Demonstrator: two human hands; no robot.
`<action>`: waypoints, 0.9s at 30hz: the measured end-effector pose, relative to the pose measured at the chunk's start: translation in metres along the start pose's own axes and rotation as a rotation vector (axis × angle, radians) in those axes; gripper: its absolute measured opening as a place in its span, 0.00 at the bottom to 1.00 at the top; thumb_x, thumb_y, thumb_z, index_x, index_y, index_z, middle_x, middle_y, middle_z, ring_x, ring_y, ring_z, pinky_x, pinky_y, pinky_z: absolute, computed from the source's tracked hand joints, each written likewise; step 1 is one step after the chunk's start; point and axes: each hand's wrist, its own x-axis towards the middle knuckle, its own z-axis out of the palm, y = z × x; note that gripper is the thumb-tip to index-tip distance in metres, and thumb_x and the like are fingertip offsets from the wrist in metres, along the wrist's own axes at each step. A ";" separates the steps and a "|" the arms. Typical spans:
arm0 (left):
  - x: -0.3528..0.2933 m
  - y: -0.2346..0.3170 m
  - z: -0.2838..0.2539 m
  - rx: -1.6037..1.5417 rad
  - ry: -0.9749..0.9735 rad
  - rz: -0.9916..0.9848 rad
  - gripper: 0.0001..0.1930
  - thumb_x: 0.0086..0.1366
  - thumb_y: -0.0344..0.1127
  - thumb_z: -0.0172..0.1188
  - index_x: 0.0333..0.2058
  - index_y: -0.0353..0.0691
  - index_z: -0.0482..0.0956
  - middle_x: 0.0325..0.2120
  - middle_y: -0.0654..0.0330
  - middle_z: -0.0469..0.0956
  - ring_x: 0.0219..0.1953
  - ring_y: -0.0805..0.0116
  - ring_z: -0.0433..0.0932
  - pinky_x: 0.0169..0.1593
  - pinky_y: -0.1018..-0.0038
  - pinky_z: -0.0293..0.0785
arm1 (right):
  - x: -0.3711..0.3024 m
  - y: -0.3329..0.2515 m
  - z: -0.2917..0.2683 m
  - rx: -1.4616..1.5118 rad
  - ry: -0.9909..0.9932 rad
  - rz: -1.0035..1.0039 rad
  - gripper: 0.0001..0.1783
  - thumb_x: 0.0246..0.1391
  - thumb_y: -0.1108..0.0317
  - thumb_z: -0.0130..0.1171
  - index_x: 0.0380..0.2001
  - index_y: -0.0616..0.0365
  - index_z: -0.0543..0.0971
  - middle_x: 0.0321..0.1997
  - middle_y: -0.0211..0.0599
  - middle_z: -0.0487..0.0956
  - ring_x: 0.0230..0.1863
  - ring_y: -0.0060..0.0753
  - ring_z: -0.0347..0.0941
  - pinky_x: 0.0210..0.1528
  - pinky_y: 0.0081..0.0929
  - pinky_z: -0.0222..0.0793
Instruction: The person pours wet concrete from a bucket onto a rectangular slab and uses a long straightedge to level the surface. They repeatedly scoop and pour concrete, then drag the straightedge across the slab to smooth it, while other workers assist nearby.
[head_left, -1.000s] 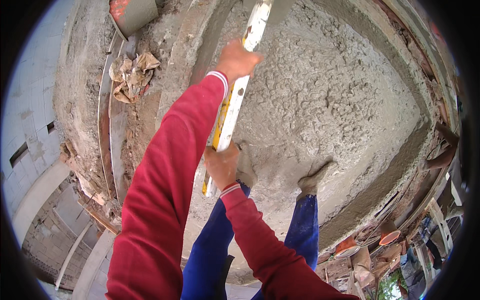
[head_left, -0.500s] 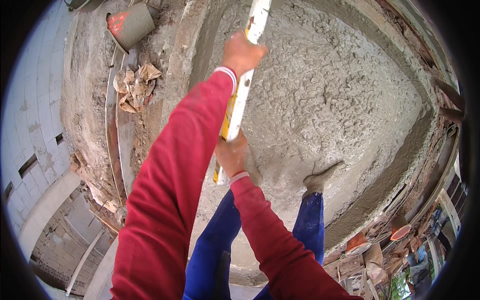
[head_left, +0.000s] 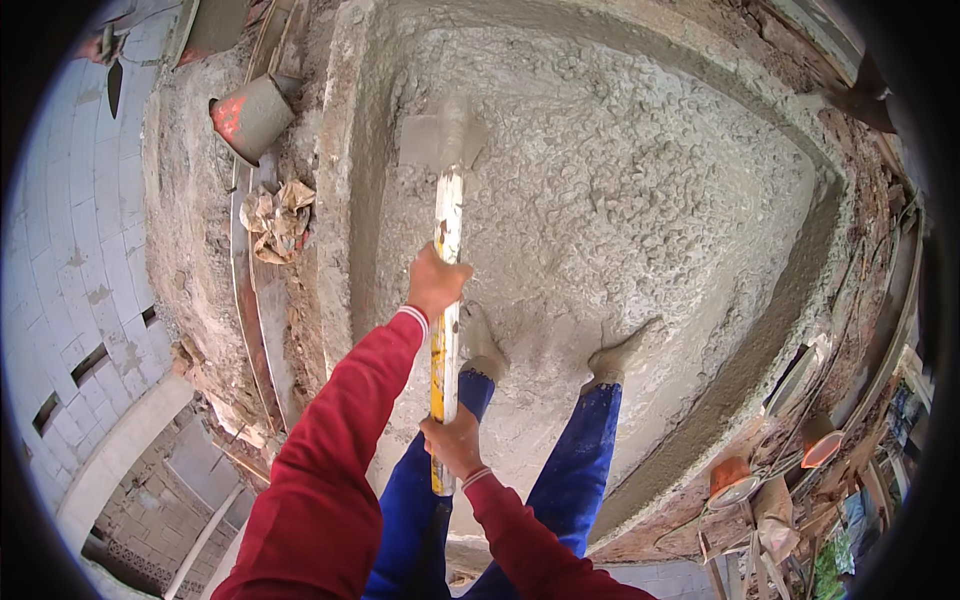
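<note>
Both of my hands grip a hoe [head_left: 448,215] with a long handle painted white and yellow, its paint chipped. My left hand [head_left: 437,283] is wrapped round the middle of the handle. Nearer my body, my right hand [head_left: 455,442] closes round it close to the butt end. The cement-coated blade [head_left: 420,141] rests at the far left of the wet concrete [head_left: 640,190], and its lower edge cannot be made out. My feet stand in the concrete, coated grey below blue trousers [head_left: 580,450].
A raised ledge [head_left: 335,150] and sloped side [head_left: 700,440] border the concrete. Left of it lie a tipped bucket [head_left: 252,120], a crumpled paper sack [head_left: 278,222] and boards [head_left: 247,300]. Two orange-rimmed buckets [head_left: 733,483] sit at the lower right. A trowel [head_left: 115,88] shows at the upper left.
Both hands have come down and toward my body, drawing the hoe with them. Its blade, out of view before, now shows at the concrete, and the handle stands straighter in the picture.
</note>
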 end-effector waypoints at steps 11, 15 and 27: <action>0.118 0.106 -0.040 -0.356 0.187 0.148 0.13 0.51 0.31 0.66 0.29 0.23 0.77 0.18 0.54 0.77 0.17 0.65 0.79 0.25 0.69 0.78 | 0.133 -0.102 0.014 -0.478 0.193 -0.321 0.21 0.41 0.65 0.61 0.38 0.68 0.73 0.31 0.63 0.79 0.37 0.63 0.78 0.42 0.48 0.74; 0.089 0.064 -0.007 -0.458 0.051 -0.062 0.12 0.54 0.28 0.63 0.34 0.24 0.74 0.19 0.57 0.73 0.17 0.69 0.73 0.20 0.71 0.75 | 0.082 -0.090 -0.034 -0.522 0.127 -0.236 0.18 0.41 0.67 0.61 0.35 0.68 0.75 0.30 0.64 0.79 0.37 0.64 0.78 0.41 0.50 0.74; -0.179 0.052 0.232 -1.263 -0.054 -0.498 0.10 0.55 0.24 0.61 0.33 0.34 0.68 0.22 0.57 0.73 0.20 0.65 0.76 0.23 0.67 0.77 | -0.120 -0.086 -0.351 -1.350 0.277 -0.073 0.18 0.41 0.61 0.64 0.36 0.57 0.77 0.28 0.56 0.81 0.33 0.61 0.79 0.38 0.52 0.75</action>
